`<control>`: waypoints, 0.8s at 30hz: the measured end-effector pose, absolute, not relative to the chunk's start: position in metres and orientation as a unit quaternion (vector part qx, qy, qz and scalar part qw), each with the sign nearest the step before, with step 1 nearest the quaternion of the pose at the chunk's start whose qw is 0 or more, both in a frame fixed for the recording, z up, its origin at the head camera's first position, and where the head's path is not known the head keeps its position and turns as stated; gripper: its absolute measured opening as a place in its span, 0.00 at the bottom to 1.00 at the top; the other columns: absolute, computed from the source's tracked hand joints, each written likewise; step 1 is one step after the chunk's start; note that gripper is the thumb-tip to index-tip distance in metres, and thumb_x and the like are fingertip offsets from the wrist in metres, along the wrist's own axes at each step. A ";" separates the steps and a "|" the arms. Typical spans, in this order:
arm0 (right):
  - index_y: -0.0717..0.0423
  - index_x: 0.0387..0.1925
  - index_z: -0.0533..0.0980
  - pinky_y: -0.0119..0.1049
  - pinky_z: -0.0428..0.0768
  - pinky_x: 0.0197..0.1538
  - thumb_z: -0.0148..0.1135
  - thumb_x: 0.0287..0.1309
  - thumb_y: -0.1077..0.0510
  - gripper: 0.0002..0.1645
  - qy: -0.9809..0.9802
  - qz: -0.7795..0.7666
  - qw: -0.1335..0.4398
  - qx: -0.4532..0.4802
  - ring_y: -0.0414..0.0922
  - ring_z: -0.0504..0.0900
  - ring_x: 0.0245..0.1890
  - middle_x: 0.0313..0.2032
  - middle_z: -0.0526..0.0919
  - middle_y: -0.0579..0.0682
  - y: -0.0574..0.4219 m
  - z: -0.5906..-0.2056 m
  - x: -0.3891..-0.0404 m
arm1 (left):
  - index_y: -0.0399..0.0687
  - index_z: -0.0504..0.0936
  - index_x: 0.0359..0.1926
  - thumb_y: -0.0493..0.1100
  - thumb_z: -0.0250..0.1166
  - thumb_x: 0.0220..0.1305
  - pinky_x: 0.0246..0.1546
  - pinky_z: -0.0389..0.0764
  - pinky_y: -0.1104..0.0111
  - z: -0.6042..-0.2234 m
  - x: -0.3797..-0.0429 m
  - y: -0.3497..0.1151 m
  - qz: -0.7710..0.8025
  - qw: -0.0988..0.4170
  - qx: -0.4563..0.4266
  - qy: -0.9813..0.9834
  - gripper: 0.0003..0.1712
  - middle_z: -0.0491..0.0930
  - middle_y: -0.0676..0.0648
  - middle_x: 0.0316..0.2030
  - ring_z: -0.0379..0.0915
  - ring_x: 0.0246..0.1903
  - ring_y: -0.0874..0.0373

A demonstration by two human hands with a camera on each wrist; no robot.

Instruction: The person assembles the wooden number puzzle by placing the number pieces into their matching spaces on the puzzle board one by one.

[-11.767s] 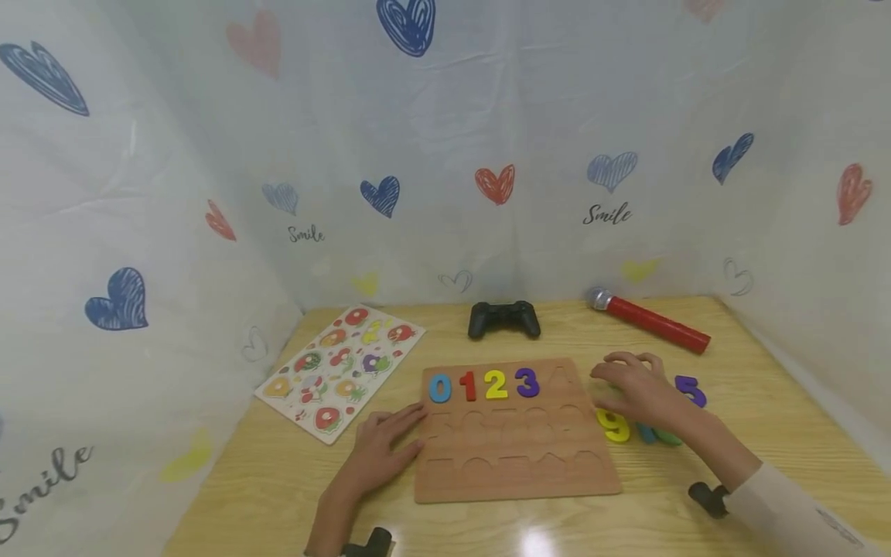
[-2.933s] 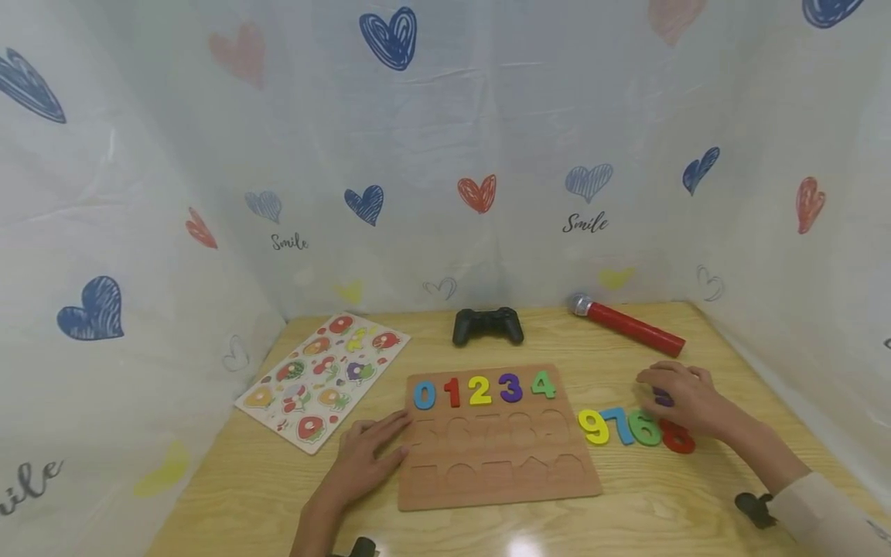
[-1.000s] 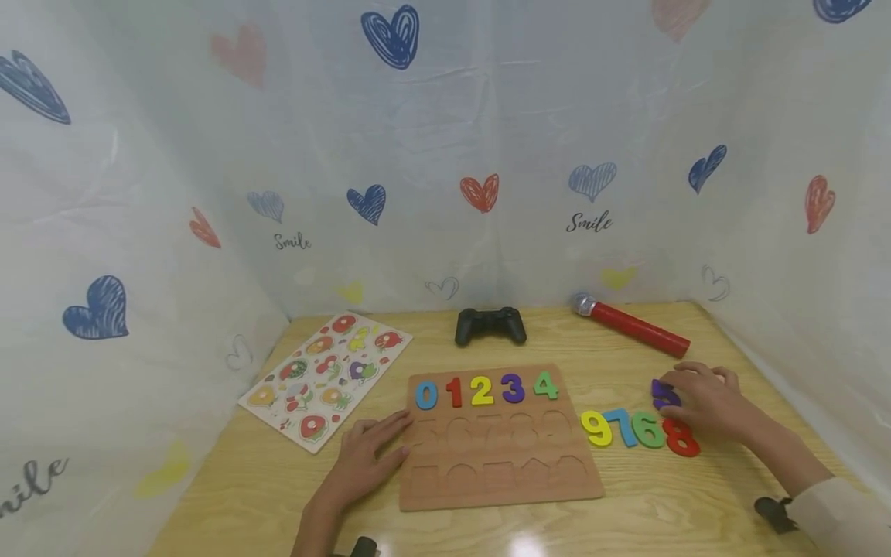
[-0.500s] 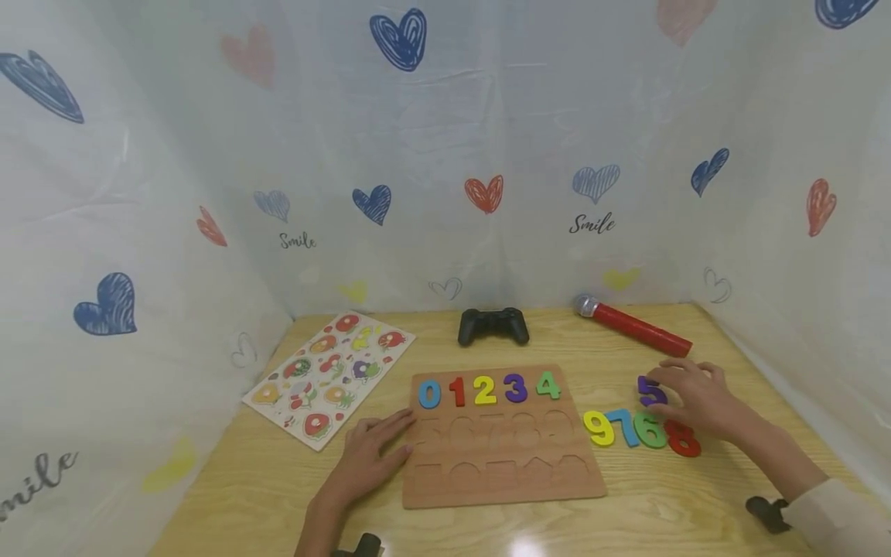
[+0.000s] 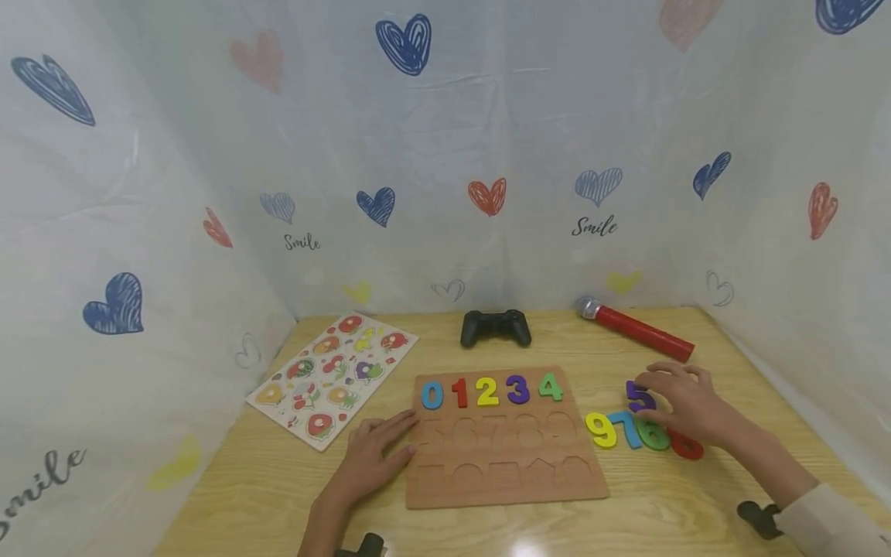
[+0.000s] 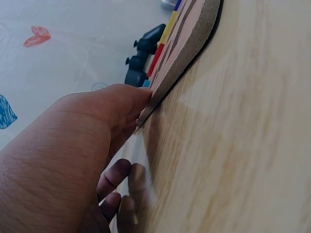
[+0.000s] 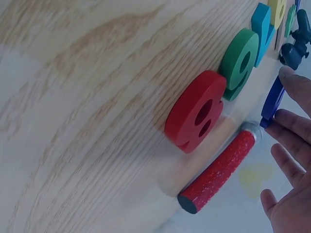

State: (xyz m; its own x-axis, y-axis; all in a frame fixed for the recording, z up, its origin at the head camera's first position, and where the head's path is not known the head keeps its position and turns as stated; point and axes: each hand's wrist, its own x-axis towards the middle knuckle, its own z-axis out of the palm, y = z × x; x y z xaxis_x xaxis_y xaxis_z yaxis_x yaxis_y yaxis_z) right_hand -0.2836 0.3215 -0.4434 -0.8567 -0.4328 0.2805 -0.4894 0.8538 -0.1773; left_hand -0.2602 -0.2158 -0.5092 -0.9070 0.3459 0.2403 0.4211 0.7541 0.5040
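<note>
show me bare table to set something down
Free: between controller and microphone; in front of the number board; between the left forearm and the curtain. Crowded: right of that board, where yellow 9, blue 7, green 6, red 8 bunch beside the right hand pinching the purple 5.

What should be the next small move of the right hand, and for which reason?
Probably the right hand should carry the purple 5 to the leftmost recess in the second row of the wooden board. It pinches that piece now, the filled top row ends with the green 4, and the second row holds no numbers.
</note>
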 end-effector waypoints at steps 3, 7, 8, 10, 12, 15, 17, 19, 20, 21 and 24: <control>0.56 0.51 0.82 0.70 0.55 0.53 0.78 0.49 0.50 0.28 -0.956 0.118 0.115 0.244 0.63 0.68 0.59 0.49 0.84 0.55 0.318 -0.444 -0.284 | 0.61 0.76 0.68 0.58 0.62 0.69 0.54 0.60 0.50 -0.509 -0.260 -0.216 -0.283 0.068 -0.206 -0.934 0.28 0.69 0.58 0.70 0.63 0.54 0.55; 0.55 0.50 0.82 0.70 0.55 0.53 0.79 0.48 0.51 0.28 -0.954 0.120 0.115 0.251 0.63 0.69 0.59 0.48 0.85 0.53 0.315 -0.446 -0.283 | 0.59 0.76 0.67 0.57 0.63 0.69 0.52 0.61 0.50 -0.509 -0.260 -0.215 -0.277 0.078 -0.212 -0.934 0.28 0.69 0.57 0.69 0.63 0.53 0.55; 0.55 0.50 0.82 0.70 0.55 0.53 0.79 0.47 0.51 0.28 -0.953 0.122 0.116 0.253 0.63 0.69 0.59 0.48 0.85 0.53 0.314 -0.447 -0.283 | 0.58 0.76 0.67 0.57 0.63 0.69 0.52 0.60 0.50 -0.509 -0.260 -0.215 -0.277 0.078 -0.214 -0.934 0.28 0.69 0.56 0.69 0.63 0.53 0.55; 0.54 0.50 0.82 0.70 0.55 0.53 0.79 0.47 0.52 0.27 -0.952 0.125 0.116 0.256 0.63 0.69 0.59 0.48 0.85 0.52 0.312 -0.447 -0.283 | 0.58 0.77 0.67 0.57 0.63 0.68 0.52 0.61 0.50 -0.509 -0.260 -0.215 -0.277 0.084 -0.215 -0.933 0.28 0.70 0.56 0.69 0.63 0.52 0.55; 0.54 0.50 0.82 0.70 0.55 0.53 0.79 0.47 0.51 0.27 -0.951 0.126 0.113 0.257 0.62 0.69 0.59 0.49 0.85 0.52 0.310 -0.447 -0.283 | 0.58 0.77 0.67 0.56 0.63 0.68 0.51 0.60 0.51 -0.510 -0.260 -0.215 -0.278 0.085 -0.215 -0.932 0.28 0.70 0.56 0.69 0.63 0.52 0.55; 0.54 0.51 0.82 0.70 0.55 0.53 0.78 0.48 0.51 0.27 -0.951 0.125 0.113 0.261 0.63 0.69 0.59 0.49 0.84 0.53 0.307 -0.446 -0.282 | 0.57 0.77 0.67 0.56 0.64 0.68 0.51 0.61 0.51 -0.510 -0.259 -0.214 -0.277 0.089 -0.215 -0.932 0.28 0.70 0.56 0.69 0.63 0.52 0.54; 0.54 0.50 0.82 0.70 0.55 0.53 0.79 0.48 0.51 0.27 -0.949 0.122 0.119 0.265 0.63 0.69 0.59 0.49 0.84 0.53 0.304 -0.445 -0.281 | 0.57 0.77 0.66 0.55 0.64 0.68 0.50 0.61 0.52 -0.509 -0.259 -0.214 -0.277 0.095 -0.217 -0.931 0.28 0.70 0.56 0.69 0.63 0.52 0.54; 0.54 0.50 0.82 0.70 0.56 0.53 0.79 0.47 0.50 0.28 -0.947 0.119 0.124 0.270 0.63 0.70 0.58 0.49 0.84 0.53 0.302 -0.445 -0.281 | 0.56 0.78 0.66 0.54 0.64 0.68 0.49 0.61 0.52 -0.508 -0.259 -0.213 -0.276 0.101 -0.219 -0.930 0.27 0.71 0.55 0.68 0.64 0.52 0.53; 0.55 0.50 0.82 0.70 0.56 0.52 0.79 0.47 0.50 0.28 -0.947 0.118 0.126 0.272 0.63 0.70 0.58 0.49 0.84 0.53 0.301 -0.445 -0.281 | 0.56 0.78 0.66 0.54 0.65 0.68 0.49 0.61 0.52 -0.507 -0.259 -0.213 -0.277 0.103 -0.220 -0.930 0.27 0.71 0.55 0.68 0.64 0.52 0.53; 0.55 0.50 0.82 0.70 0.56 0.52 0.79 0.47 0.50 0.28 -0.946 0.118 0.126 0.273 0.63 0.70 0.57 0.49 0.84 0.53 0.300 -0.445 -0.281 | 0.56 0.78 0.66 0.54 0.65 0.68 0.49 0.61 0.52 -0.507 -0.259 -0.213 -0.276 0.102 -0.220 -0.930 0.27 0.71 0.54 0.68 0.64 0.52 0.53; 0.54 0.51 0.82 0.70 0.56 0.53 0.79 0.47 0.51 0.28 -0.947 0.119 0.121 0.274 0.62 0.70 0.58 0.49 0.84 0.52 0.298 -0.444 -0.281 | 0.55 0.78 0.66 0.54 0.64 0.68 0.50 0.61 0.51 -0.505 -0.258 -0.213 -0.277 0.095 -0.217 -0.931 0.27 0.71 0.54 0.69 0.64 0.53 0.53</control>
